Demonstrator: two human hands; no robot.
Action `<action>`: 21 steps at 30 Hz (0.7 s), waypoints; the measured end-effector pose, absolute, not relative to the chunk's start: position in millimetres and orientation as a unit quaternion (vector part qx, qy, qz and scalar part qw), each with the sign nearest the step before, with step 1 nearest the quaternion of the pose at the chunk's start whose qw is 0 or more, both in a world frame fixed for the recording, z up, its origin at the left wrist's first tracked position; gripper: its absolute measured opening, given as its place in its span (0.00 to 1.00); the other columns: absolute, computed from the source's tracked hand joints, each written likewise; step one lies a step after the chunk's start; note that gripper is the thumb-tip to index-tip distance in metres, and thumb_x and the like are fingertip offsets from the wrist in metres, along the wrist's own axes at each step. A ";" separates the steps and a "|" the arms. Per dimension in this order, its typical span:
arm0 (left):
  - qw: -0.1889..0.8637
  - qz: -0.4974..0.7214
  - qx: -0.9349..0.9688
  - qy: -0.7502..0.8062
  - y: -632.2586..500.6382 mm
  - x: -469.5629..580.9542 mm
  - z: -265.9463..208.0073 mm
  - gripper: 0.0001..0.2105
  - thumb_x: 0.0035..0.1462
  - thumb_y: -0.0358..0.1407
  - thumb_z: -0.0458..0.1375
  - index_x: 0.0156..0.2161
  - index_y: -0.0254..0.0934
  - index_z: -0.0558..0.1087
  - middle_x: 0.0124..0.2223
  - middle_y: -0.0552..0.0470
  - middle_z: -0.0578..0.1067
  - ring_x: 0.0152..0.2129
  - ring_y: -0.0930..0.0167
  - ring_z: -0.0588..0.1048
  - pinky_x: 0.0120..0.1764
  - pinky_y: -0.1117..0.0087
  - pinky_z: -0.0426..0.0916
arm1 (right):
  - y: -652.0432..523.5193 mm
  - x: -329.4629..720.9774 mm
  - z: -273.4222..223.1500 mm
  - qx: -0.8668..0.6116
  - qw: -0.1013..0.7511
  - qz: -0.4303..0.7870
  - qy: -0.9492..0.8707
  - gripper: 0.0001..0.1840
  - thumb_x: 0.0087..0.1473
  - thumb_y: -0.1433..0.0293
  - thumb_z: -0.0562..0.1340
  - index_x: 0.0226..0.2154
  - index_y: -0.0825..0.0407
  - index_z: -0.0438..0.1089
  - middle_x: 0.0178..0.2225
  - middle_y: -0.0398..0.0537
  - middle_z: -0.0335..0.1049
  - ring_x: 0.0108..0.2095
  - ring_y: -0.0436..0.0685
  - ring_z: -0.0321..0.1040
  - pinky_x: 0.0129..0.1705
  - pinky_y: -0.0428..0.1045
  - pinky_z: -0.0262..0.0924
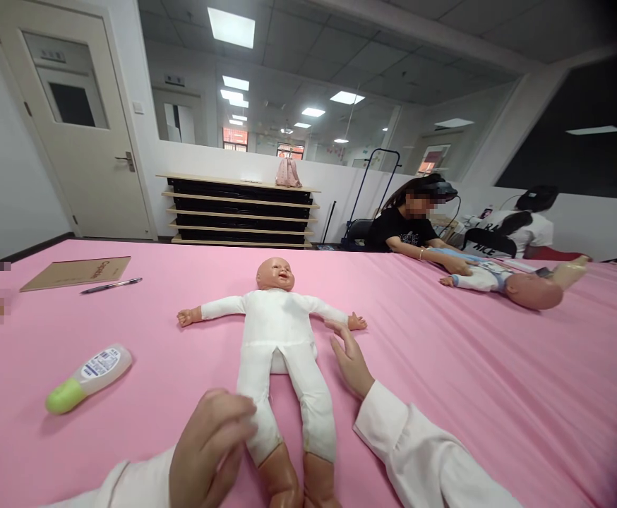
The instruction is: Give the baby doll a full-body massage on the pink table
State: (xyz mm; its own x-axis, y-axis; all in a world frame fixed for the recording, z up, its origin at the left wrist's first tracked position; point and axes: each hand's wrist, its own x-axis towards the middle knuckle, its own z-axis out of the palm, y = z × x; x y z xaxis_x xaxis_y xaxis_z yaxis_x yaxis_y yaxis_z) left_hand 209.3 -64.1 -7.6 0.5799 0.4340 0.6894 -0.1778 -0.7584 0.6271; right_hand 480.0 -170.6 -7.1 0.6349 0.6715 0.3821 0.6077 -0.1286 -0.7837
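A baby doll [278,321] in a white cloth body lies on its back on the pink cloth [181,374]. Its arms are spread wide, and its bare feet point toward me. My left hand [210,444] is beside the doll's leg at the lower left, fingers loosely bent and slightly blurred, with nothing seen in it. Whether its fingertips touch the leg I cannot tell. My right hand [351,360] has its fingers stretched out near the doll's sleeve and forearm on the right side, and it holds nothing.
On the left lie a bottle with a green cap [89,377], a pen [111,286] and a brown notebook [78,273]. At the right, a person in black [404,229] handles another doll [534,289]. Someone in white [538,229] sits behind. A low shelf [239,212] stands beyond the table.
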 end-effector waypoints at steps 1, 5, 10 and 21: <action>0.322 0.441 0.835 0.065 -61.8 211.5 -8.6 0.10 0.57 0.34 0.45 0.41 0.37 0.67 0.44 0.48 0.65 0.43 0.77 0.64 0.46 0.73 0.63 | -168.9 489.1 -15.8 -0.754 0.515 0.044 -0.405 0.21 0.54 0.58 0.47 0.46 0.52 0.59 0.51 0.49 0.56 0.54 0.53 0.53 0.58 0.55 0.49; 0.254 0.383 0.886 0.065 -47.4 221.9 -17.2 0.12 0.56 0.30 0.45 0.44 0.38 0.65 0.51 0.48 0.60 0.48 0.76 0.62 0.47 0.74 0.63 | -169.4 500.5 -30.1 -0.766 0.479 0.100 -0.417 0.24 0.53 0.58 0.48 0.50 0.52 0.57 0.53 0.49 0.55 0.54 0.52 0.53 0.58 0.53 0.51; 0.214 0.331 0.916 0.076 -36.3 223.7 -27.4 0.15 0.55 0.31 0.46 0.48 0.40 0.63 0.55 0.48 0.56 0.51 0.75 0.60 0.50 0.73 0.64 | -171.4 489.2 -22.3 -0.764 0.389 0.115 -0.501 0.23 0.55 0.60 0.47 0.52 0.50 0.58 0.53 0.47 0.56 0.54 0.52 0.54 0.59 0.54 0.49; 0.019 0.320 0.913 0.253 28.7 216.2 -13.7 0.19 0.52 0.36 0.47 0.50 0.39 0.64 0.56 0.46 0.57 0.54 0.63 0.57 0.52 0.55 0.58 | -174.5 495.8 -23.0 -0.797 0.441 0.103 -0.400 0.20 0.51 0.64 0.50 0.46 0.54 0.62 0.49 0.49 0.60 0.50 0.52 0.58 0.56 0.54 0.52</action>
